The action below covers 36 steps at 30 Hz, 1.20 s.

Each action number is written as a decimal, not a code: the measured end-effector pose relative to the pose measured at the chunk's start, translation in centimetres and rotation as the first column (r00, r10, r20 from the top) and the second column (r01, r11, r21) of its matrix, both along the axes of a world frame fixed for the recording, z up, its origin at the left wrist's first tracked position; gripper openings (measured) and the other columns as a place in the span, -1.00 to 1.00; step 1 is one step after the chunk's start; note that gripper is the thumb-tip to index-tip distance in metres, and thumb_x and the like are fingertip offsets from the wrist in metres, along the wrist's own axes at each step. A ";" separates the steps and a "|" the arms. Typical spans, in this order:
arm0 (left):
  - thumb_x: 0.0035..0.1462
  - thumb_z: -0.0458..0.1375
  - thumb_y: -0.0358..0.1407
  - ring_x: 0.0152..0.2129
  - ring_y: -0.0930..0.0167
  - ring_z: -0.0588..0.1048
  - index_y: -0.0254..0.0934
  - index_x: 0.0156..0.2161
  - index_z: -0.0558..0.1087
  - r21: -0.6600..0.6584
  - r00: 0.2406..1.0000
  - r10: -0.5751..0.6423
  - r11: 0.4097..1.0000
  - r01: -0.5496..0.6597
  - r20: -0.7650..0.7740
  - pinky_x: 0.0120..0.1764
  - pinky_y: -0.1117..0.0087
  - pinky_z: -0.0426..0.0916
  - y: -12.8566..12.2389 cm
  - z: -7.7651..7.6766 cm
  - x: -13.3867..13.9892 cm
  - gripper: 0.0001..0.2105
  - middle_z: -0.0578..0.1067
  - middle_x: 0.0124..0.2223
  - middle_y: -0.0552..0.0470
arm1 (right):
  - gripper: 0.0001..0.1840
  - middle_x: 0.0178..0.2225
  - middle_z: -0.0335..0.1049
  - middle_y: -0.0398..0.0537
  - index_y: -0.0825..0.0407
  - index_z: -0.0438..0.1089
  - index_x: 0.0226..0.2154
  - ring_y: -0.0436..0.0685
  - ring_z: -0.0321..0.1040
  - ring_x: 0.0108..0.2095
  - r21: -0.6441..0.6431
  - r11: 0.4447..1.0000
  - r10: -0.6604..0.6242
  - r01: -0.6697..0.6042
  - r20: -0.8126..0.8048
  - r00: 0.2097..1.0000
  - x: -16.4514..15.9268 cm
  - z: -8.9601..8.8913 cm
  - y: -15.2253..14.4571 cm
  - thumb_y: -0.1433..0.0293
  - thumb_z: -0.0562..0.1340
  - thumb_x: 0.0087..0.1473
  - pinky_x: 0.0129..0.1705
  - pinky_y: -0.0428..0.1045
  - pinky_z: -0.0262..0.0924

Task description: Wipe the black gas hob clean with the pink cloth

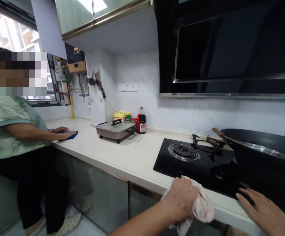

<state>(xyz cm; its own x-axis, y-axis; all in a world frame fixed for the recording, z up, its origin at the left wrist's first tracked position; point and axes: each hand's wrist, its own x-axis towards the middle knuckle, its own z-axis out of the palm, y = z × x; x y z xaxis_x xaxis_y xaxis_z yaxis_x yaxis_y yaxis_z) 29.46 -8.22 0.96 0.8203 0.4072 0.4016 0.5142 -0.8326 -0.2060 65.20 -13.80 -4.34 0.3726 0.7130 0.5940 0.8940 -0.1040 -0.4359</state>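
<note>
My left hand (180, 198) is closed around a pale pink-white cloth (203, 208), at the front edge of the counter by the cooktop. Part of the cloth hangs below the edge. Over the front right of the black glass gas cooktop (163, 160), my right hand (268, 211) is open with its fingers stretched out; whether it touches the glass I cannot tell. The left burner (184, 151) has no pan support on it. A loose black pan support (208, 146) lies behind it. A large black wok (263, 144) with a lid in it stands on the right side.
Another person (11, 127) stands at the left, pressing a blue cloth (71, 135) on the white counter (122, 155). An electric pan (118, 129), a sauce bottle (142, 121) and a yellow jug (119, 115) stand near the wall. A range hood (226, 49) hangs overhead.
</note>
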 end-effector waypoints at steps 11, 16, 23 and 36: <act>0.27 0.17 -0.05 -0.11 0.15 0.40 -0.37 0.17 0.40 -0.060 0.994 -0.108 0.992 0.109 0.024 -0.17 0.19 0.31 -0.9 0.3 3.8 -0.50 0.47 0.00 -0.25 | -0.26 0.26 0.35 0.12 -0.06 0.18 0.33 0.33 0.38 0.20 -0.004 0.903 0.425 -0.429 0.144 0.894 -14.2 0.3 -1.7 0.00 0.22 0.21 0.19 0.23 0.31; 0.23 0.26 0.07 0.21 0.15 0.37 -0.13 0.30 0.34 -0.144 0.936 -0.290 0.936 0.321 0.202 0.13 0.19 0.31 2.2 0.8 -2.4 -0.38 0.30 0.38 -0.22 | -0.02 0.33 0.27 0.18 -0.12 0.04 0.40 0.46 0.34 0.23 -0.102 0.925 0.371 -0.365 0.441 0.817 -13.0 -2.3 -0.6 0.02 0.37 0.03 0.11 0.25 0.31; 0.29 0.22 -0.12 0.01 0.23 0.51 -0.16 0.02 0.57 -0.347 0.881 0.158 0.938 0.008 0.445 0.13 0.18 0.33 8.7 3.3 -10.4 -0.72 0.60 0.01 -0.10 | 0.14 0.34 0.18 0.32 -0.06 -0.06 0.44 0.62 0.24 0.23 -0.088 0.986 0.169 -0.144 0.566 0.807 -19.7 0.0 -1.1 0.43 0.41 -0.13 0.17 0.38 0.14; 0.29 0.19 -0.05 0.05 0.23 0.48 -0.17 -0.06 0.61 -0.456 0.876 0.306 0.882 -0.115 0.372 0.16 0.19 0.31 9.8 2.6 -11.0 -0.70 0.58 0.05 -0.04 | -0.29 0.30 0.26 0.23 -0.11 0.25 0.30 0.55 0.22 0.24 -0.170 0.946 0.321 -0.277 0.614 0.721 -28.0 3.2 1.6 0.39 0.36 0.12 0.21 0.35 0.09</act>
